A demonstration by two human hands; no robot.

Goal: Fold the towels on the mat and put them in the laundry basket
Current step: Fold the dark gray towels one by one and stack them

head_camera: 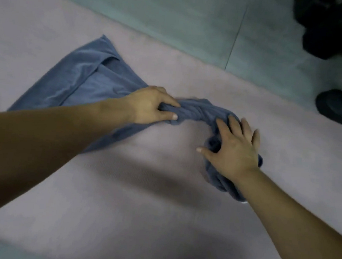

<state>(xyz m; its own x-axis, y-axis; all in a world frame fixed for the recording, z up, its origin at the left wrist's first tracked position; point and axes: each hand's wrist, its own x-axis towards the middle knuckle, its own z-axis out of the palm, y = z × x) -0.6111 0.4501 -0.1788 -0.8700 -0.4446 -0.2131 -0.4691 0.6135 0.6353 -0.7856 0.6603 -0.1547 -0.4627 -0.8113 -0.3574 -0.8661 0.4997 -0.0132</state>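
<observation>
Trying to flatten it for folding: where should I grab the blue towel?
Probably its bunched right end, from above: the blue towel lies flat at left but is twisted into a rope there, under the right hand. The left hand grips its middle.

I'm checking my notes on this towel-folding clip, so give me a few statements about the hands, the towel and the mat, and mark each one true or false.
1. The left hand grips a bunched part of the towel. True.
2. The towel is folded into a neat square. False: one end lies partly spread and the rest is bunched and twisted.
3. The right hand rests on the towel with its fingers spread. True.
4. The towel lies on the green tiled floor. False: it lies on the pale mat.
</observation>
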